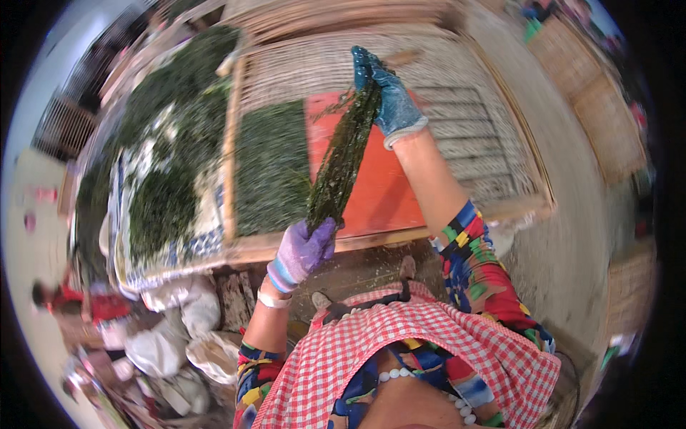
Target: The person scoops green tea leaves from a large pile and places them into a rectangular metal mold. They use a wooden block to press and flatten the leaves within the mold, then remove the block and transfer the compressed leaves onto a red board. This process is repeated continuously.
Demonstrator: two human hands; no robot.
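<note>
A long, wet bundle of dark green, seaweed-like strands is stretched between my two gloved hands. My left hand, in a purple and white knit glove, grips its lower end. At the upper end, my right hand holds it in a wet blue-green coated glove. Below the bundle lies a flat red board on a wood-framed slatted screen. Left of the board, a layer of green strands covers part of the screen. Dark parallel lines mark the slats on the right.
A large heap of green strands lies on cloth and sheeting at the left. Pale sacks stand on the floor at lower left. A person in red is beyond them. More framed screens are at the right.
</note>
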